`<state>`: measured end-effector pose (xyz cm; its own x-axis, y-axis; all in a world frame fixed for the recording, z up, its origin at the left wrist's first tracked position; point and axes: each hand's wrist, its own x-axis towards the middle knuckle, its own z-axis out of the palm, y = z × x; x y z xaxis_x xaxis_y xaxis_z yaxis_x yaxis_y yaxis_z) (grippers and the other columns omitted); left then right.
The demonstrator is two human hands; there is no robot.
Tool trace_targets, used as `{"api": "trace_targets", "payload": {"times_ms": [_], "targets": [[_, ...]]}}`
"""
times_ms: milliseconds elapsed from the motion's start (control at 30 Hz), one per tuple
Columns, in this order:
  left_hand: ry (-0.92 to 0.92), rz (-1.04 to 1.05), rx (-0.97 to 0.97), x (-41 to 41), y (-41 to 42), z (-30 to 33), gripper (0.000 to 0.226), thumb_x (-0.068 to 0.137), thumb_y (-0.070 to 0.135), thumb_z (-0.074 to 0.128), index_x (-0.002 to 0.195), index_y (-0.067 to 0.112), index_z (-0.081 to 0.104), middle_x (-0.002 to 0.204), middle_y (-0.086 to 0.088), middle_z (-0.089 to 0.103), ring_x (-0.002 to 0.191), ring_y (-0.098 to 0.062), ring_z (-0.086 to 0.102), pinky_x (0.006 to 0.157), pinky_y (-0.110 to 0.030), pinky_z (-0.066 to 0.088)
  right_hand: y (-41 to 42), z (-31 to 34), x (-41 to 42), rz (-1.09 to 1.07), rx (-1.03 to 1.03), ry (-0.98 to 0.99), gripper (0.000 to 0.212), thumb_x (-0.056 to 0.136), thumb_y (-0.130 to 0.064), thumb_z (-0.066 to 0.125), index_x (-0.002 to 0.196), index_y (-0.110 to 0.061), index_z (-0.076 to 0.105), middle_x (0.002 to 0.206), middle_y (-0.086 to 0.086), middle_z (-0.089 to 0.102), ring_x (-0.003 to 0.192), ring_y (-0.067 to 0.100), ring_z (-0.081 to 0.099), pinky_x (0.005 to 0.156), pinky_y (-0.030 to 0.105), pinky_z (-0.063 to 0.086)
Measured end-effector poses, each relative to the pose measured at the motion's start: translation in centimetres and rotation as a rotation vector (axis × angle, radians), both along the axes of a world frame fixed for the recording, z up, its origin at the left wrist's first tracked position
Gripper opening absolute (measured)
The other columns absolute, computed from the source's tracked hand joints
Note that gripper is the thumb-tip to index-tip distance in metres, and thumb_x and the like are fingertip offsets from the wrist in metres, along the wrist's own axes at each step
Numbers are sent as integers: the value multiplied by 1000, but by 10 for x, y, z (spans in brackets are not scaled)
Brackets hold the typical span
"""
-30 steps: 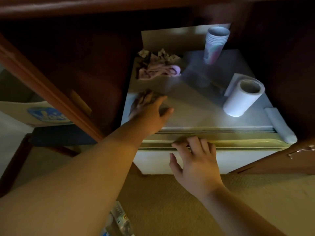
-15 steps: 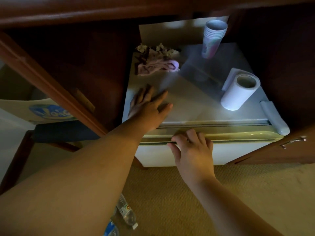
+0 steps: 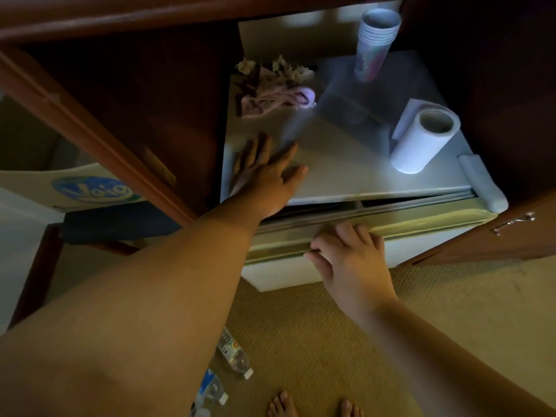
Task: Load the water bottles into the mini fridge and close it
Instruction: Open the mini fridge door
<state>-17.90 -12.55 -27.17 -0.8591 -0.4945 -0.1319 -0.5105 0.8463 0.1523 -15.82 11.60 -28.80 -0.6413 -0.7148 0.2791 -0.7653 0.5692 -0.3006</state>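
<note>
Your left hand [image 3: 264, 173] lies flat, bracing the mini fridge [image 3: 361, 173] top; your right hand [image 3: 349, 251] curls over the door's [image 3: 421, 221] near edge. Water bottles [image 3: 233, 353] lie on the floor behind, nearer your left.

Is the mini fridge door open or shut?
Slightly open: a dark gap shows between the door and the fridge top, where the right hand grips it.

Blue oval logo reading roughly "Waia" on a white bag [image 3: 90, 188], well left of the left hand [image 3: 264, 176]. Bottle labels [image 3: 230, 347] below that arm too small to read.
</note>
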Motion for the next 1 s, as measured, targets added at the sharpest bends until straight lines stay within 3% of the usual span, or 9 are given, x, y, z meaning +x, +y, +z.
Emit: {"api": "trace_targets", "payload": {"times_ms": [100,367,567,700,800,900,1000], "targets": [[19,6,-17,-1,-1,-3,67,96,76,23,159,56,14,175,-1,0,161,-28,-2,128,-51,1,29,3,15,70,30,-32,14,91,-37,73,100,-26,69,102,-1,53,98,24,53,85,44,43],[21,12,-34,-2,2,-5,66,97,75,24,159,56,12,175,-3,1,161,-29,0,127,-48,1,53,24,12,171,137,-154,17,91,-49,68,97,-33,70,95,-10,45,92,18,48,80,43,46],[34,15,-62,-1,3,-7,66,96,75,23,159,57,12,175,-2,3,161,-28,2,127,-45,2,49,43,26,-22,-54,-41,41,92,-60,65,86,-21,73,92,-1,59,90,24,54,80,41,40],[34,24,-58,-2,1,-10,68,94,77,21,158,58,11,175,-1,3,160,-28,1,128,-45,1,24,46,22,-50,33,-66,46,95,-60,56,116,-22,69,117,4,60,112,26,54,95,45,43],[19,15,-55,-2,0,-8,68,93,78,19,158,59,10,175,-1,1,161,-27,-1,128,-46,2,2,40,13,-5,232,-180,58,99,-65,41,140,-26,56,138,3,56,134,26,46,116,53,32],[13,7,-51,-2,0,-7,68,95,76,19,159,57,10,175,-1,0,161,-28,-1,128,-49,2,-5,30,12,18,306,-225,55,102,-64,27,134,-32,57,137,-2,59,136,23,46,122,53,20],[32,9,-57,-1,1,-9,67,95,76,20,159,57,12,175,-2,2,160,-29,1,128,-50,3,-3,28,15,13,321,-196,50,103,-62,26,118,-35,65,123,-8,64,127,21,51,120,51,21]]}}
